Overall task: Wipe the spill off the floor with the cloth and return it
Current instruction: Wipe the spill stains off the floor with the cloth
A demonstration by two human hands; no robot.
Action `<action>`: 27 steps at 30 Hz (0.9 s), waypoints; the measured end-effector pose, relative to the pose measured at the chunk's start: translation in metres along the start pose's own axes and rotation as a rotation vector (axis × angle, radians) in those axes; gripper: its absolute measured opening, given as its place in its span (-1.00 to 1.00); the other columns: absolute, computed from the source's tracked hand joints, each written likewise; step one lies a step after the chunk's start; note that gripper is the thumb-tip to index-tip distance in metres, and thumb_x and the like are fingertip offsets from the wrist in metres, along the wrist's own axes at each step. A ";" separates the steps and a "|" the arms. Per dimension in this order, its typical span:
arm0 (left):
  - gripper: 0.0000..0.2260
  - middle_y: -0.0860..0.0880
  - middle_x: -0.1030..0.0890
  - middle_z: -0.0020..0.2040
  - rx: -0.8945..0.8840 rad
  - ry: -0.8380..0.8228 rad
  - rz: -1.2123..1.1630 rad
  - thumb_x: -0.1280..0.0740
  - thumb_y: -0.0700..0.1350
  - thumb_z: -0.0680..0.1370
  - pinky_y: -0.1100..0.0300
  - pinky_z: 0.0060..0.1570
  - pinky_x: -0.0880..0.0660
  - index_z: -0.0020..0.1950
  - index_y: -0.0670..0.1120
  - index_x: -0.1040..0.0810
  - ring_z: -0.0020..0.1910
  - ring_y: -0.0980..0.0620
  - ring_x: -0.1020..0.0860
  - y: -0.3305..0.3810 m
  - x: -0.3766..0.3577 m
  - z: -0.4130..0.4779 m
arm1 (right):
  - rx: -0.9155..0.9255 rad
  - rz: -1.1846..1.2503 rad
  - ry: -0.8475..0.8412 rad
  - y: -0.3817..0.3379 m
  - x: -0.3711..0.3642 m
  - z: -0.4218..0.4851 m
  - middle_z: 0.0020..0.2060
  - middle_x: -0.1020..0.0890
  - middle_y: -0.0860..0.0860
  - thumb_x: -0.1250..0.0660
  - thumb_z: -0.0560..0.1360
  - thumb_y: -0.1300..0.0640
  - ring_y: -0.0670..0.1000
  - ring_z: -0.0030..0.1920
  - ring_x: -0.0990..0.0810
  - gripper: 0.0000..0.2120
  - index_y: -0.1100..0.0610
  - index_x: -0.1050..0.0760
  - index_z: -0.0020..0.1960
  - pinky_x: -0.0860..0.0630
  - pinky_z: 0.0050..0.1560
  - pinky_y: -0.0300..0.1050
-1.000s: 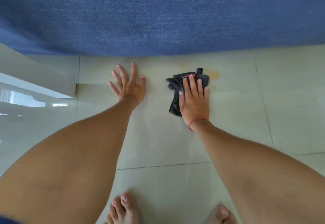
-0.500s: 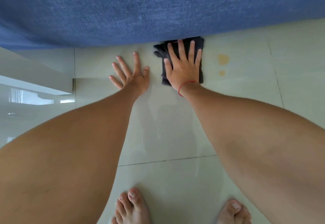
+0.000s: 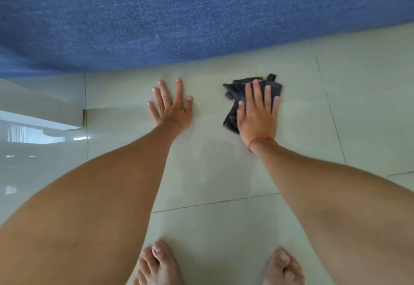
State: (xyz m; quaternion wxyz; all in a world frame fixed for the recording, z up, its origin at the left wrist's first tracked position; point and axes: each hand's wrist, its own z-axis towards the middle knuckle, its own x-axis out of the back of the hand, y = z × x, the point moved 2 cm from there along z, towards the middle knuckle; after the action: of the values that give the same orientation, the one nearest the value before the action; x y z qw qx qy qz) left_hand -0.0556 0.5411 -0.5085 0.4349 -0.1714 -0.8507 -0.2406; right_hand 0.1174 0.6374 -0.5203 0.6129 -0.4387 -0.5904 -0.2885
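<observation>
A crumpled dark grey cloth (image 3: pixel 231 118) lies on the pale tiled floor (image 3: pixel 224 172), a little short of the blue fabric edge. My right hand (image 3: pixel 257 114), with a red thread at the wrist, presses flat on top of the cloth with fingers spread, covering most of it. My left hand (image 3: pixel 172 108) rests flat on the bare tile to the left of the cloth, fingers apart, holding nothing. No yellow spill mark shows around the cloth; what lies under it is hidden.
A blue fabric-covered piece of furniture (image 3: pixel 201 22) fills the top of the view, its lower edge just beyond my fingertips. A glossy white low unit (image 3: pixel 38 105) stands at the left. My bare feet (image 3: pixel 159 264) are at the bottom.
My right hand slid the cloth right and back from the blue edge, over where the yellow spots were. My left hand stayed planted on the tile.
</observation>
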 end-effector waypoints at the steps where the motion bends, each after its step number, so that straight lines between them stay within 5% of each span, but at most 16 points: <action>1: -0.49 -0.05 0.38 0.55 -0.005 -0.005 0.007 0.13 0.19 0.63 -0.12 0.48 0.32 0.55 0.21 0.26 0.54 -0.06 0.35 -0.002 0.000 0.000 | -0.025 0.006 -0.015 0.004 0.002 0.012 0.52 -0.22 0.00 0.05 0.58 -0.04 0.14 0.52 -0.14 -0.48 0.05 -0.22 0.51 0.02 0.49 0.18; 9: -0.50 -0.04 0.41 0.54 0.002 -0.015 0.028 0.15 0.17 0.63 -0.13 0.43 0.36 0.53 0.23 0.28 0.53 -0.06 0.38 0.000 -0.001 0.004 | -0.081 0.003 -0.066 -0.035 0.004 0.073 0.56 -0.02 -0.05 0.02 0.59 -0.15 0.21 0.54 0.13 -0.49 -0.12 -0.07 0.53 0.24 0.43 0.34; 14: -0.51 -0.03 0.44 0.53 0.019 -0.073 -0.003 0.15 0.16 0.64 -0.12 0.46 0.36 0.52 0.25 0.30 0.51 -0.03 0.41 0.003 0.004 0.001 | 0.205 0.047 -0.066 -0.074 -0.005 0.034 0.49 -0.28 -0.05 -0.02 0.56 -0.12 0.20 0.51 -0.14 -0.53 -0.10 -0.32 0.44 0.04 0.45 0.31; 19: -0.51 -0.01 0.43 0.53 0.009 -0.092 -0.012 0.13 0.16 0.64 -0.10 0.46 0.36 0.52 0.26 0.28 0.52 -0.02 0.41 0.002 0.008 -0.003 | 0.289 0.035 -0.096 -0.030 -0.002 -0.007 0.46 -0.34 -0.06 0.02 0.58 -0.06 0.12 0.49 -0.24 -0.53 -0.02 -0.34 0.44 -0.03 0.46 0.12; 27: -0.51 -0.01 0.43 0.53 0.020 -0.076 -0.002 0.14 0.16 0.64 -0.10 0.45 0.37 0.53 0.26 0.28 0.52 -0.02 0.41 0.002 0.005 0.000 | -0.078 0.022 -0.085 0.018 0.015 0.051 0.56 -0.01 -0.09 0.04 0.63 -0.08 0.09 0.56 0.08 -0.52 -0.08 -0.05 0.54 0.17 0.49 0.24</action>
State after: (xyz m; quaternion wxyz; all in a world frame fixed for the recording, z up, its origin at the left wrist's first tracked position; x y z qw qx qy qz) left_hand -0.0574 0.5434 -0.5036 0.4036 -0.1752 -0.8692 -0.2258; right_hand 0.1113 0.6929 -0.5138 0.5729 -0.4805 -0.5994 -0.2855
